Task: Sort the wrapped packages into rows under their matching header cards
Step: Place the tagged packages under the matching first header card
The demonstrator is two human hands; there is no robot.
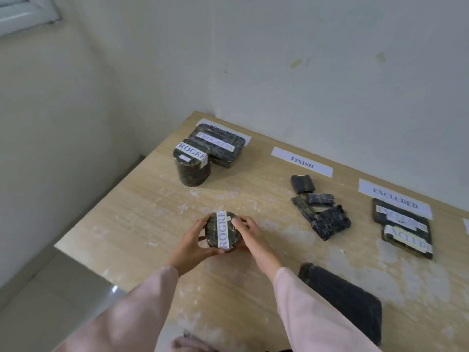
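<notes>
A round dark wrapped package (pixel 223 231) with a white PROGRESS label strip sits between both hands near the table's middle front. My left hand (pixel 191 246) grips its left side and my right hand (pixel 250 233) its right side. Two more PROGRESS packages, a tall one (pixel 192 163) and a flat one (pixel 219 146), lie at the far left, the flat one partly covering their header card (pixel 243 138). Under the FINISH card (pixel 302 161) lie several dark packages (pixel 321 215). Two labelled packages (pixel 403 228) lie under the EXCLUDED card (pixel 394 198).
A large flat dark package (pixel 347 299) lies at the near right beside my right sleeve. The wooden table (pixel 142 214) ends at its left edge over a tiled floor. A wall runs behind the cards. Another white card (pixel 466 226) shows at the right border.
</notes>
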